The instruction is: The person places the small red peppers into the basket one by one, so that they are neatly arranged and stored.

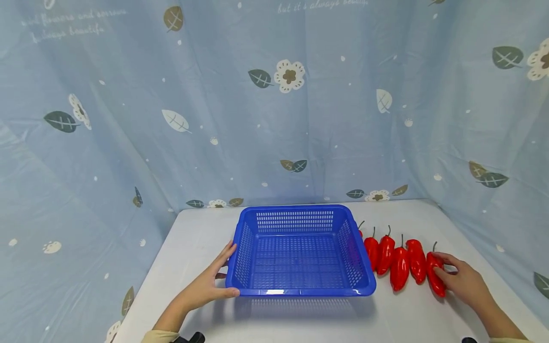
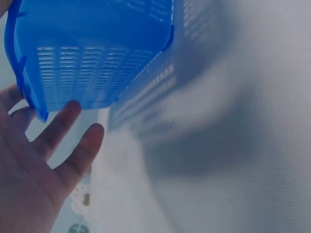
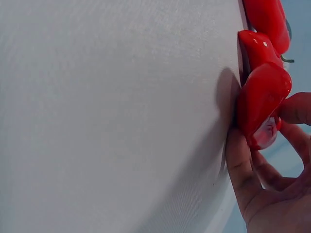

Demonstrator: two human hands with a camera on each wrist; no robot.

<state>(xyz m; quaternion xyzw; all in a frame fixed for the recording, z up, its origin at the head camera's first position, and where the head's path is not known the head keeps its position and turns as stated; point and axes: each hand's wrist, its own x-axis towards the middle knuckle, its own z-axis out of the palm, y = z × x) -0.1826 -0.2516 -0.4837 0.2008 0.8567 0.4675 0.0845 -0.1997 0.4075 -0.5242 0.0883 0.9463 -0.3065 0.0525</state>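
Observation:
A blue plastic basket [image 1: 300, 292] with slotted walls stands in the middle of the white table in the head view. My left hand [image 1: 208, 284] holds its near left corner, the thumb on the front rim and the fingers along the left side. In the left wrist view the basket's wall [image 2: 92, 34] rises beside the spread fingers of that hand [image 2: 34, 160]. My right hand [image 1: 465, 283] grips the rightmost red pepper [image 1: 433, 274] between thumb and fingers. That glossy pepper [image 3: 262, 94] lies against the right hand's fingers [image 3: 240, 167] in the right wrist view.
Several more red peppers [image 1: 400, 269] lie in a row between the basket and my right hand. The leftmost pepper [image 1: 360, 233] is partly hidden by the basket's rim. A blue patterned curtain [image 1: 274, 119] hangs behind and beside the white table [image 1: 206, 221].

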